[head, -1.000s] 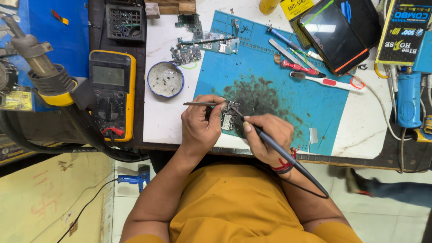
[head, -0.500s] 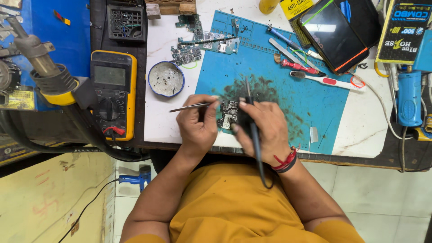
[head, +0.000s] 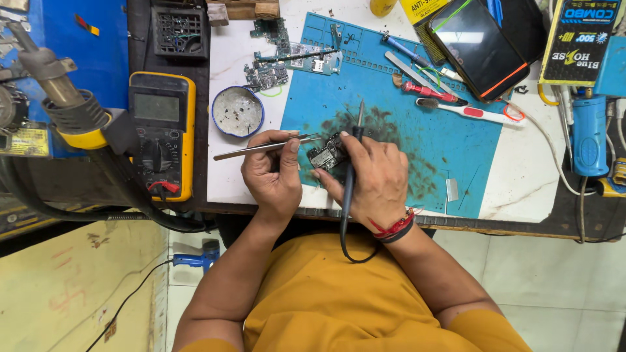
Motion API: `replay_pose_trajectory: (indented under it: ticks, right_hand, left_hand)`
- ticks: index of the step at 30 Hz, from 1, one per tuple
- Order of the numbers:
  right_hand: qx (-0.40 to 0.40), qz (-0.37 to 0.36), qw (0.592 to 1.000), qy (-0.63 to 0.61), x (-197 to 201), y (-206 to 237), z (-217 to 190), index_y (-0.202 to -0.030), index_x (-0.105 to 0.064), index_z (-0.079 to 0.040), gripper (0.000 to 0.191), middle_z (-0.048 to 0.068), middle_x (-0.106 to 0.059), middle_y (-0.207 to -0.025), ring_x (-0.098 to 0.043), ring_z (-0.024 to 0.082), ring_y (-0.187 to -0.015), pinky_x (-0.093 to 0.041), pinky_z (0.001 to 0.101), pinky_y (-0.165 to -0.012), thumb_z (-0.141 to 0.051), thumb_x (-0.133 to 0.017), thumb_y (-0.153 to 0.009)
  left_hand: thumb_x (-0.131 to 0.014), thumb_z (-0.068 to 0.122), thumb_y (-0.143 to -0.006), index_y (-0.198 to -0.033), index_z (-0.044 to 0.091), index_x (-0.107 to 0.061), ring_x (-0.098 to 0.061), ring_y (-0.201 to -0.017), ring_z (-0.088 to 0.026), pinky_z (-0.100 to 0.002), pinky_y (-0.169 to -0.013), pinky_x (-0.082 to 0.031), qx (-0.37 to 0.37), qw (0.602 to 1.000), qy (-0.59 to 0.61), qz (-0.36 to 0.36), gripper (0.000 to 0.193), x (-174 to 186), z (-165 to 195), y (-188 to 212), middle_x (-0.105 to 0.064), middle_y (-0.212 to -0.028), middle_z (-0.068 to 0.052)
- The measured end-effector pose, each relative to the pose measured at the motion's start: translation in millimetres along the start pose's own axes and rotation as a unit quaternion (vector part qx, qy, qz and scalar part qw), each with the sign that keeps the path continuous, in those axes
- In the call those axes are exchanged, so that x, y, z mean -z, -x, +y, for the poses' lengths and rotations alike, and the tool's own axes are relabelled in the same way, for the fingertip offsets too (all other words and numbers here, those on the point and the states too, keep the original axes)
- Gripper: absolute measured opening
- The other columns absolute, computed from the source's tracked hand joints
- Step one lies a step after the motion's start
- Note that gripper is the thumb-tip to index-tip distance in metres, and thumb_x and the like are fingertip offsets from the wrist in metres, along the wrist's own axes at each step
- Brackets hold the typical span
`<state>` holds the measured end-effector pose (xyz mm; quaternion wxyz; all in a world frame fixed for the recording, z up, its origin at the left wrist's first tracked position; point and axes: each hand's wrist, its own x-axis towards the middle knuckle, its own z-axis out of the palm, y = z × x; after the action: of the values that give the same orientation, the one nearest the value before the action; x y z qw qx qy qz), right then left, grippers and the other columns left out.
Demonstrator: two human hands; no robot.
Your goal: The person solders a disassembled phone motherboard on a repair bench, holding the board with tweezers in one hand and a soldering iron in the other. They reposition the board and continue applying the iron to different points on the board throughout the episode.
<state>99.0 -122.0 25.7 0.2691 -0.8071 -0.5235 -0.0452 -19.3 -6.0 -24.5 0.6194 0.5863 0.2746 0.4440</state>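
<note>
Small circuit board getting worked on over the blue mat, near the front edge of the bench

The circuit board (head: pixel 326 155) sits between both hands and is half hidden by fingers, so I can't really tell its full outline or which way its long side runs. Left hand (head: pixel 274 173) is closed around the tweezers (head: pixel 267 147), which lie almost flat, long axis running left to right, tips pointing right at the board. Right hand (head: pixel 372 179) is wrapped around the soldering iron (head: pixel 352 169); it stands roughly front to back, tip toward the back edge, cord looping down over the yellow shirt. Whether the tweezer tips touch the board is too small to see. The blue mat (head: pixel 417 130) has a dark smudgy patch around the hands.
</note>
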Motion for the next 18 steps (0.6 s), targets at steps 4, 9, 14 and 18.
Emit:
replay_pose_trajectory:
  ticks: [4, 9, 14, 18]
  right_hand:
    - [-0.019, 0.034, 0.998, -0.043, -4.4, 9.4, 9.9, -0.133, -0.059, -0.002, 0.059, 0.012, -0.069, -0.112, -0.063, 0.032, -0.095, -0.046, 0.0453, -0.085, -0.039, -0.079, -0.091]
    - [-0.121, 0.111, 0.932, -0.322, -8.9, 24.1, 21.5, -0.137, -0.045, 0.001, 0.048, 0.013, -0.066, -0.115, -0.066, 0.021, -0.095, -0.054, 0.0326, -0.081, -0.025, -0.070, -0.105]
    - [-0.083, 0.110, 0.971, -0.195, 3.1, 34.6, 36.0, -0.114, -0.068, 0.002, 0.019, 0.015, -0.069, -0.096, -0.067, 0.023, -0.079, -0.051, 0.0322, -0.072, -0.008, -0.073, -0.098]
    - [-0.062, 0.111, 0.966, -0.224, 6.4, 37.6, 35.7, -0.101, -0.068, 0.003, 0.012, 0.015, -0.070, -0.085, -0.065, 0.022, -0.065, -0.047, 0.0319, -0.062, -0.005, -0.071, -0.093]
  left_hand:
    - [-0.068, 0.004, -0.106, -0.120, -0.001, -0.060, -0.061, -0.086, -0.004, -0.021, -0.077, -0.050, -0.017, 1.000, -0.008, -0.019, 0.016, -4.3, 3.4, -2.5, -0.071, -0.107, -0.003]
    - [-0.072, 0.001, -0.099, -0.108, 0.001, -0.070, -0.065, -0.074, -0.009, -0.023, -0.066, -0.051, 0.006, 0.986, -0.136, -0.094, 0.010, -6.8, 15.8, -4.3, -0.073, -0.090, -0.006]
    - [-0.074, 0.002, -0.096, -0.105, 0.005, -0.072, -0.077, -0.084, -0.016, -0.027, -0.072, -0.059, -0.038, 0.972, -0.165, -0.163, 0.010, -9.9, 24.0, -13.7, -0.077, -0.097, -0.009]
    - [-0.076, 0.002, -0.094, -0.105, 0.006, -0.072, -0.077, -0.083, -0.017, -0.027, -0.071, -0.059, -0.035, 0.969, -0.174, -0.170, 0.012, -11.6, 25.7, -15.6, -0.077, -0.096, -0.009]
